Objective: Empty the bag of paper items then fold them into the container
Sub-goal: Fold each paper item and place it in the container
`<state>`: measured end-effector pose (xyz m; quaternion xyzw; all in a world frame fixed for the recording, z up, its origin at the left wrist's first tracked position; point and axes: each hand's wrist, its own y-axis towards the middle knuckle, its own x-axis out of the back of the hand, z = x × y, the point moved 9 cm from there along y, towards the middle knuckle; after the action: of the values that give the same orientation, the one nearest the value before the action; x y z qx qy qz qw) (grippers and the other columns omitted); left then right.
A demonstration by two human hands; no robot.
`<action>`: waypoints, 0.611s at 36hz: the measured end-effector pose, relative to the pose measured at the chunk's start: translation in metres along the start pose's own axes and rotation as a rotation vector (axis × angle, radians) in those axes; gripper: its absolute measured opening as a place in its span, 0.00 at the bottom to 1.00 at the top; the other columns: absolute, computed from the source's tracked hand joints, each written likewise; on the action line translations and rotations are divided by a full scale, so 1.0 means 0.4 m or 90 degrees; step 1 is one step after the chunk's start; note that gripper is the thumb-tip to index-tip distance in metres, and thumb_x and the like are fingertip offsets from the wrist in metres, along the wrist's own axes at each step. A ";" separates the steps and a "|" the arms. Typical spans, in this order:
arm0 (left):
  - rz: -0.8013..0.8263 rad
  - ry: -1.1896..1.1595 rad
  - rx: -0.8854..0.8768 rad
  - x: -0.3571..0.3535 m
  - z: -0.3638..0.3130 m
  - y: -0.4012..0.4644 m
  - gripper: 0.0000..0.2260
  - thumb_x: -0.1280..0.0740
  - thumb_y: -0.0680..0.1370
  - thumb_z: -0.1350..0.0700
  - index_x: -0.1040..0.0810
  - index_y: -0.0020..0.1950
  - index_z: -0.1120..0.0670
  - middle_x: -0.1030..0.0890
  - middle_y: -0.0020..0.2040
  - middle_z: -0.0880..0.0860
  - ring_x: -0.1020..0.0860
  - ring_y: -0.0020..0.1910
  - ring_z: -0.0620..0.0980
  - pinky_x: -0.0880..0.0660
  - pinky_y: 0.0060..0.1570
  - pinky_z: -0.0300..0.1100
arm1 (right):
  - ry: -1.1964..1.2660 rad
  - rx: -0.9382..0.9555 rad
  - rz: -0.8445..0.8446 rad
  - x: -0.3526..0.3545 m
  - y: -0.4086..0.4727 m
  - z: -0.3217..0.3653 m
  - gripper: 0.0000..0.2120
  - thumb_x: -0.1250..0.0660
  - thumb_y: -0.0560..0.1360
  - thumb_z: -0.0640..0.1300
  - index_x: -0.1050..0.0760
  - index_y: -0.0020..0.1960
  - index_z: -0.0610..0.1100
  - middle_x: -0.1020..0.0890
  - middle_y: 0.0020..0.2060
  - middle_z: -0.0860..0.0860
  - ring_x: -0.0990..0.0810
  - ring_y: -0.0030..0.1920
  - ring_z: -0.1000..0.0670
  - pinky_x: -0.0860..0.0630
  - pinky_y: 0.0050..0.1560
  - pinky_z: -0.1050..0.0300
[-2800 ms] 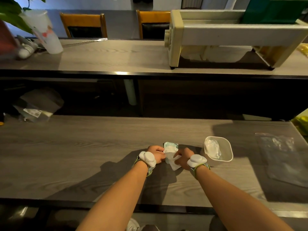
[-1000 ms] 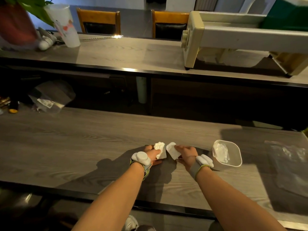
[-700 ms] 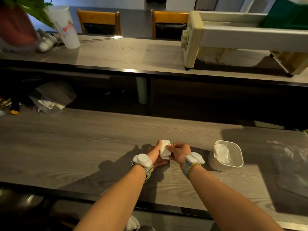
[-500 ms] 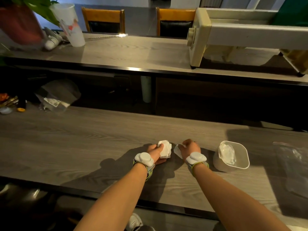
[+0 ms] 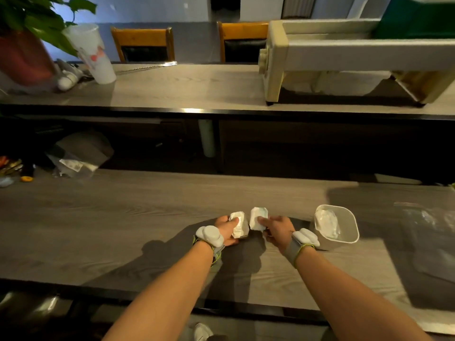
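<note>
My left hand (image 5: 225,228) grips a folded white paper wad (image 5: 238,223) just above the grey wooden table. Right beside it my right hand (image 5: 277,230) pinches a second flat white paper piece (image 5: 258,217), held upright. The two pieces sit a small gap apart. To the right stands a clear plastic container (image 5: 349,230) with crumpled white paper (image 5: 326,222) inside. The clear plastic bag (image 5: 433,232) lies flat at the table's right end.
Another crumpled clear bag (image 5: 78,156) lies at the table's far left edge, with small items (image 5: 12,168) beside it. A second table behind carries a white cup (image 5: 94,54), a plant pot (image 5: 24,57) and a cream machine (image 5: 344,60).
Both hands were pressed together on one paper bundle; it is now split into two pieces, one in each hand, and my right hand has turned its piece upright.
</note>
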<state>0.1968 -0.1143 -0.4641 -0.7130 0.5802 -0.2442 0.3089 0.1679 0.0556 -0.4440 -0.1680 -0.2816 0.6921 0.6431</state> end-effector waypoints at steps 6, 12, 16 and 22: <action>0.068 -0.078 0.020 -0.106 -0.020 -0.040 0.10 0.38 0.80 0.50 0.25 0.57 0.54 0.20 0.50 0.57 0.21 0.44 0.54 0.20 0.37 0.45 | -0.025 0.034 0.039 0.027 -0.049 0.036 0.05 0.29 0.73 0.41 0.21 0.45 0.39 0.28 0.21 0.49 0.34 0.18 0.54 0.37 0.21 0.64; 0.097 -0.059 -0.072 -0.232 -0.080 -0.083 0.15 0.38 0.80 0.50 0.24 0.64 0.55 0.19 0.58 0.58 0.19 0.52 0.55 0.20 0.50 0.49 | -0.064 0.080 -0.044 0.127 -0.092 0.074 0.15 0.24 0.69 0.44 0.27 0.50 0.50 0.19 0.38 0.48 0.17 0.36 0.43 0.17 0.33 0.48; 0.045 -0.034 -0.102 -0.306 -0.120 -0.101 0.16 0.37 0.79 0.49 0.23 0.62 0.58 0.18 0.56 0.60 0.19 0.55 0.60 0.23 0.58 0.53 | -0.168 0.157 -0.159 0.238 -0.130 0.134 0.23 0.24 0.68 0.50 0.27 0.59 0.46 0.20 0.44 0.51 0.19 0.44 0.48 0.21 0.47 0.55; 0.122 -0.007 -0.139 -0.451 -0.157 -0.135 0.14 0.37 0.79 0.47 0.23 0.58 0.55 0.18 0.54 0.57 0.19 0.55 0.58 0.23 0.60 0.55 | -0.143 0.150 -0.175 0.368 -0.142 0.166 0.19 0.25 0.70 0.45 0.22 0.59 0.43 0.19 0.44 0.51 0.19 0.44 0.49 0.21 0.48 0.58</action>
<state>0.1515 0.0595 -0.3799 -0.6848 0.6671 -0.1453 0.2547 0.1566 0.1899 -0.3385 0.0264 -0.2891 0.6401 0.7113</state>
